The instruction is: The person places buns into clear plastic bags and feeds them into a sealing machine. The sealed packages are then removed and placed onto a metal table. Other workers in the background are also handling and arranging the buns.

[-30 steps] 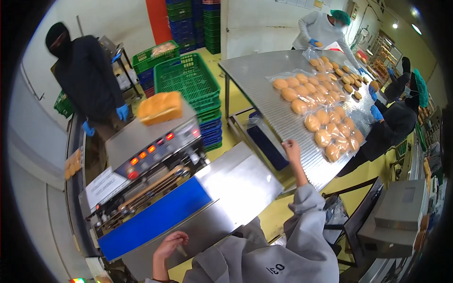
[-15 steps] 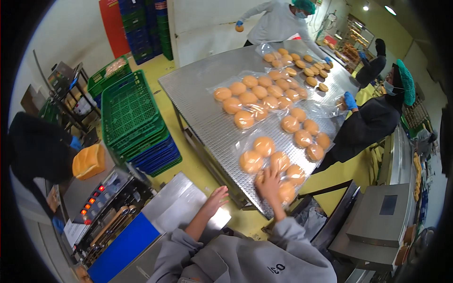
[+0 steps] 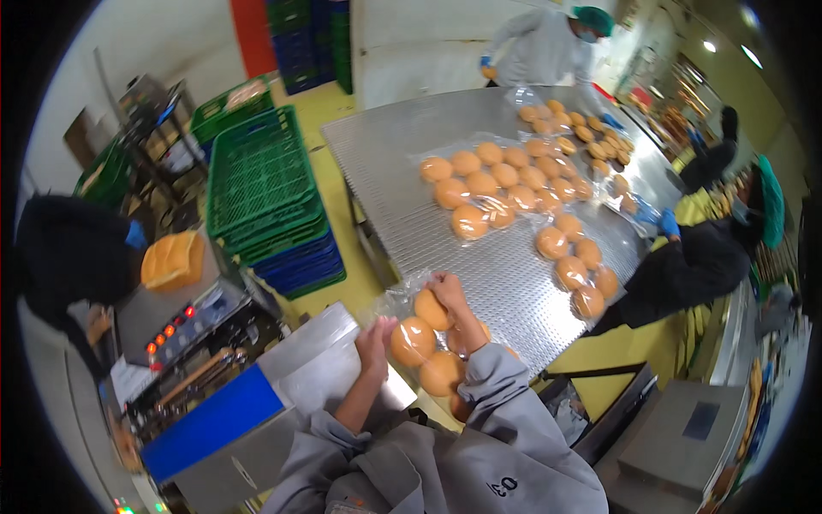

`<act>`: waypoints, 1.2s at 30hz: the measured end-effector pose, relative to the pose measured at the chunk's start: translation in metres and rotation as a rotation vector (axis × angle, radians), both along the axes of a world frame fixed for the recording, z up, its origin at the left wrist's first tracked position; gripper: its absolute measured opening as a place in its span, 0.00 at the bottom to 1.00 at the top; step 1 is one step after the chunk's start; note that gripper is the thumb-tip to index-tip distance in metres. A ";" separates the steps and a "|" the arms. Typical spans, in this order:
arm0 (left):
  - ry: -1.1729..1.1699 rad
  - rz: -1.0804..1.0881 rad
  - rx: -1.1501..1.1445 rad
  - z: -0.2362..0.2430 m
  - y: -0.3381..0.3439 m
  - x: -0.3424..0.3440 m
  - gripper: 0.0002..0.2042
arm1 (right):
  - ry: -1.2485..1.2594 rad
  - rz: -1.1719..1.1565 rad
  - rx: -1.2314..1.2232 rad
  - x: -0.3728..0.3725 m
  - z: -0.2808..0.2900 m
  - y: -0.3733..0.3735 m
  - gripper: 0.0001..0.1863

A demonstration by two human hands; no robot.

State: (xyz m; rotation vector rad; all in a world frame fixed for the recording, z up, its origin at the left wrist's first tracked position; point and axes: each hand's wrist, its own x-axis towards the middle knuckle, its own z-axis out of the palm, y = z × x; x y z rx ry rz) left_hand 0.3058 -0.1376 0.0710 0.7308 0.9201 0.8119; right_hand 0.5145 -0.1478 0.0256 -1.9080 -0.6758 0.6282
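Note:
My left hand (image 3: 374, 341) and my right hand (image 3: 447, 291) are closed on the clear plastic bag of round golden buns (image 3: 413, 341) at the near edge of the perforated steel table (image 3: 368, 163). My left hand grips the bag's left side, my right its upper part. Left of the bag are a steel plate (image 3: 308, 347) and a blue conveyor belt (image 3: 211, 422) on a machine with lit red buttons. More bagged buns (image 3: 481, 182) and loose buns (image 3: 599, 149) lie farther up the table.
A loaf (image 3: 171, 259) rests on the machine. Stacked green crates (image 3: 257, 171) stand left of the table. One co-worker (image 3: 60, 265) is at the left, another (image 3: 539, 47) at the far side, others (image 3: 702, 265) along the right. A steel box machine (image 3: 681, 428) is lower right.
My hands have come together on the near bag of buns and drawn it toward me and leftward, over the table's edge. The camera's view has also shifted.

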 end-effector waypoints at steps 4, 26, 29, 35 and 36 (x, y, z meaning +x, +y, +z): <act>0.040 0.075 0.078 0.004 0.061 -0.074 0.11 | 0.668 0.240 -0.024 -0.047 0.001 0.043 0.08; 0.070 0.501 -0.200 -0.088 0.116 -0.285 0.07 | 0.911 0.527 -0.176 -0.218 -0.033 0.159 0.07; -0.008 0.510 -0.160 -0.111 0.121 -0.286 0.09 | 0.868 0.495 -0.150 -0.211 -0.020 0.160 0.07; 0.129 0.432 -0.202 -0.078 0.122 -0.235 0.13 | 0.900 0.218 0.039 -0.171 -0.029 0.146 0.08; 0.122 0.447 -0.192 -0.080 0.120 -0.233 0.13 | 0.906 0.253 0.035 -0.171 -0.031 0.147 0.08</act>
